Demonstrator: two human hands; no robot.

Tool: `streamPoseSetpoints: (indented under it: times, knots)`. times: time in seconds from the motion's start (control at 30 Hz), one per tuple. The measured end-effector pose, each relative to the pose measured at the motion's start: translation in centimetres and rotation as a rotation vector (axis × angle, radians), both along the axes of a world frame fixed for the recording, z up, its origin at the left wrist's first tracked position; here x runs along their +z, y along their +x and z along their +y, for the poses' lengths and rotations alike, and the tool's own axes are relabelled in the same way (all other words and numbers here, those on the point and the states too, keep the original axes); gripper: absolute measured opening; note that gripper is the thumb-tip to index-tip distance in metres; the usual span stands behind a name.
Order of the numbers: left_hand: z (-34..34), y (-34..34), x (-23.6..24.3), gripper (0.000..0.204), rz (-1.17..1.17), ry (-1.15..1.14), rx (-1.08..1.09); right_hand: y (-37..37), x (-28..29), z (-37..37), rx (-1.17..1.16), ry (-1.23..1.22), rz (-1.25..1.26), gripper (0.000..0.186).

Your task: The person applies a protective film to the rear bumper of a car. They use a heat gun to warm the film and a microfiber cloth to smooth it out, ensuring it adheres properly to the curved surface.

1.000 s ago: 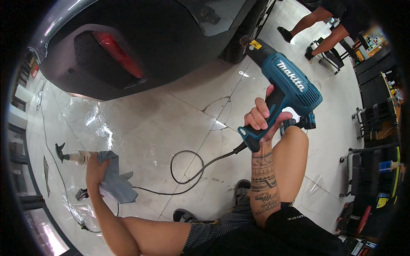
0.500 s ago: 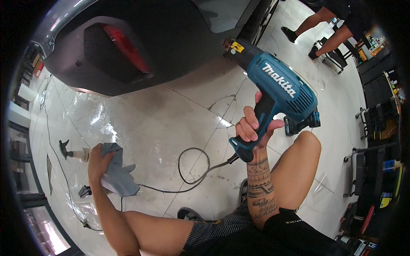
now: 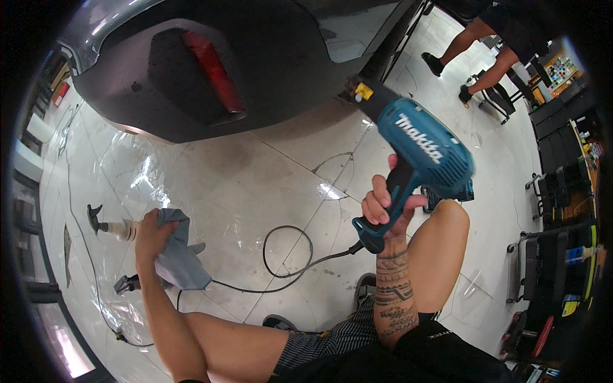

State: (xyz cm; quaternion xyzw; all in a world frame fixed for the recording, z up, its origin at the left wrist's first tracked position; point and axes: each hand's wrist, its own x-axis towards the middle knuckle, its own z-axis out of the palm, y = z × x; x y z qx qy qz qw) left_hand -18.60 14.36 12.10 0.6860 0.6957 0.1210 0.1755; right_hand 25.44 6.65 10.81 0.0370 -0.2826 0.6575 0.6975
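My right hand (image 3: pixel 385 203) is wrapped round the black handle of a blue heat gun (image 3: pixel 426 142), held up over the floor. Its nozzle points up and left, toward the dark lower bumper (image 3: pixel 137 96) of a car. Water drops dot the bumper around its red reflector (image 3: pixel 215 73). At the left, my left hand (image 3: pixel 151 241) grips a grey cloth (image 3: pixel 185 258), which hangs in folds. Just beside that hand is a spray bottle (image 3: pixel 120 229) with a black trigger head. Another black trigger-like head (image 3: pixel 126 284) shows below the cloth; the rest of it is hidden.
The gun's black cord (image 3: pixel 265 255) loops over the tiled floor. A blue-and-black power tool (image 3: pixel 468 191) sits partly hidden behind the gun. Wet clear film (image 3: pixel 143 169) lies at left. Another person's legs (image 3: pixel 466 46) and a rolling stool (image 3: pixel 497 102) are far right, near wheeled carts (image 3: pixel 549 255).
The view has shifted a little, so the bumper appears farther right. The heat gun sits slightly lower in the picture, still in my right hand. My left hand keeps hold of the cloth.
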Motion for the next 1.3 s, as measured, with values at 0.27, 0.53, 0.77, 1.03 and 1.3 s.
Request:
streamPoseSetpoints:
  times: [0.27, 0.53, 0.77, 1.03, 1.3]
  knots:
    - [0.0, 0.8, -0.7, 0.052, 0.048, 0.024, -0.002, -0.4, -8.9, 0.7, -0.363, -0.763, -1.360, 0.049]
    - [-1.0, 10.8, 4.5, 0.038, -0.569, -0.353, -0.417, -3.3, -19.7, 3.9, -0.192, -0.139, -2.352, 0.053]
    - [-1.8, 21.8, -3.4, 0.038, -0.516, 0.481, -0.184, -10.6, -10.5, 2.9, -0.561, -0.313, -1.046, 0.052]
    - [1.7, 30.1, 3.4, 0.042, -0.661, 0.464, -0.945, 6.5, 2.9, 10.6, -0.573, -0.428, -0.873, 0.030]
    - [12.2, 18.7, 1.8, 0.048, 0.104, 1.492, 0.075, 10.3, 13.5, 15.5, -1.011, 0.521, -1.932, 0.025]
